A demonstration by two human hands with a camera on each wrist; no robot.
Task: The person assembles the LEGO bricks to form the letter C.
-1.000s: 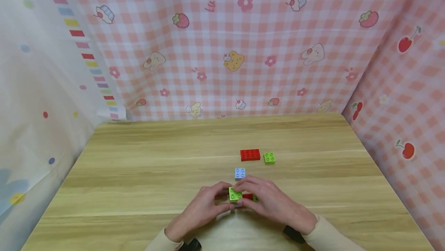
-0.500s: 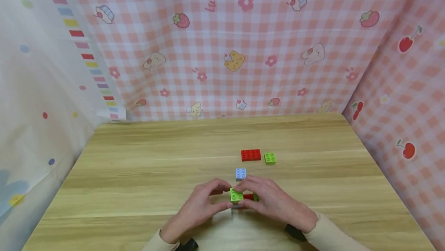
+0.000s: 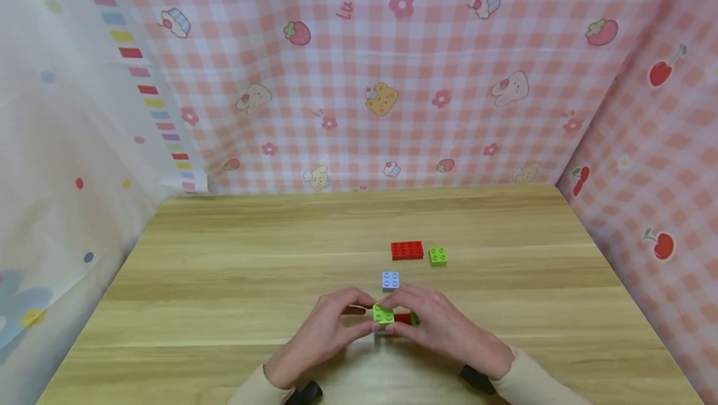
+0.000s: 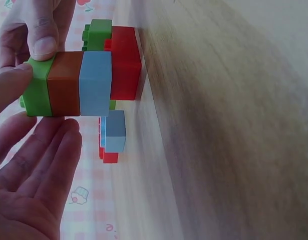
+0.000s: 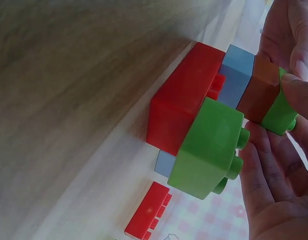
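Head view: the top green blk (image 3: pixel 383 315) is pinched btwn thumb & fingertips by both the L hand (image 3: pixel 331 323) and the R hand (image 3: pixel 429 319), low & near ctr of the wood table (image 3: pixel 241 255); the red base blk (image 3: pixel 402 318) is partly covered by the R hand. Beyond the hands, a loose lt-blue blk (image 3: pixel 390 280), a loose red blk (image 3: pixel 407 250) and a loose green blk (image 3: pixel 438 256) are laid out studs up, the last two side by side w/ a small gap. The table is backed by a pink gingham cloth (image 3: pixel 348 75) w/ printed fruit, flowers & cakes, and flanked on the left by a white dotted cloth (image 3: pixel 45 131). L wrist view, turned sideways: the top green blk is seen set on a brown blk (image 4: pixel 64 83), which is set on a lt-blue blk (image 4: pixel 95 83), itself set on one end of the red base blk. Thumbs of both hands are laid on the top green blk; other L fingers are held out near the brown blk. R wrist view: an end green blk (image 5: pixel 206 147) is seen on the red base blk's other end, apart from the lt-blue blk, w/ red studs visible btwn.
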